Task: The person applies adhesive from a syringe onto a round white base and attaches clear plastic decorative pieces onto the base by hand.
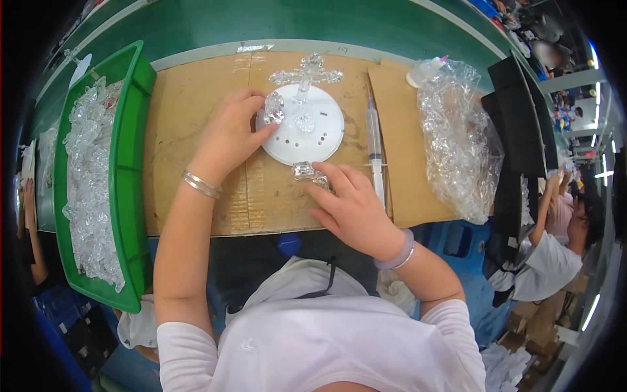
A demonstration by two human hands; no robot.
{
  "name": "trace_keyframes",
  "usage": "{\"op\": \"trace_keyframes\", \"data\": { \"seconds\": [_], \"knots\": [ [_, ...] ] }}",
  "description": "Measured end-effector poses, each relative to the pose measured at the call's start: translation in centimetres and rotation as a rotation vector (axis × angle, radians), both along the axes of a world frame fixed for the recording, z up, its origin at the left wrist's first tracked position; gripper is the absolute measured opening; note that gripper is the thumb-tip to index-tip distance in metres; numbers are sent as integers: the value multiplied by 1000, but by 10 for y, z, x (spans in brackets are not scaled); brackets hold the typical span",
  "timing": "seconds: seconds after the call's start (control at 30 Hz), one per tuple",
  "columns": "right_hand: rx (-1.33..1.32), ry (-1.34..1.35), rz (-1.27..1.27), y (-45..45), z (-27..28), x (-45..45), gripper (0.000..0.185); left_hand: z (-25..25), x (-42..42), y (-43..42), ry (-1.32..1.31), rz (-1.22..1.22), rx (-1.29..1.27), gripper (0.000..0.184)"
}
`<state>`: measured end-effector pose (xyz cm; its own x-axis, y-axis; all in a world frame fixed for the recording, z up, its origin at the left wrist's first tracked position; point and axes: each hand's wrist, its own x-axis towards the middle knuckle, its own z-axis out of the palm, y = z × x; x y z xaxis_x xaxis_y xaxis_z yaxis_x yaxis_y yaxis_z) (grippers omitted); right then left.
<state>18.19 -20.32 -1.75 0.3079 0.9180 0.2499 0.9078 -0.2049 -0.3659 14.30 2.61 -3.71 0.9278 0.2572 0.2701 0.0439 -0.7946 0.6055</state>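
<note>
My left hand [230, 134] is closed on a clear faceted crystal piece [273, 106], held at the left rim of a white round disc [320, 147]. On that disc a clear ornate cross [305, 75] rises from a clear foot, and small holes and a slot show in its surface. Just below the disc, the fingers of my right hand [356, 206] are closed on a clear faceted block [304, 170], partly covered by the fingertips. A syringe [373, 140] lies to the right of the disc, apart from both hands.
A green bin [134, 163] full of clear pieces stands on the left. Cardboard [202, 85] covers the worktop. To the right are a clear plastic bag [450, 144], a white bottle [424, 72] and a black bin [519, 117]. A co-worker [548, 261] sits at far right.
</note>
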Motion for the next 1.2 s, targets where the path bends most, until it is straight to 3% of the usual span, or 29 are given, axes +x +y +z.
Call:
{"op": "trace_keyframes", "data": {
  "seconds": [0.63,0.77,0.97,1.03,1.2],
  "knots": [
    [-55,138,-180,19,0,8,37,-6,-2,-9,-3,119,-50,24],
    [-16,44,-148,27,-3,11,36,-7,-2,-15,-24,127,-45,27],
    [67,137,-193,30,2,16,26,-1,-5,-14,-105,125,-71,30],
    [106,178,-197,32,3,23,22,-5,0,-5,-76,-37,-371,32],
    [128,181,-160,48,0,25,21,4,5,5,102,-115,-307,32]
  ]
}}
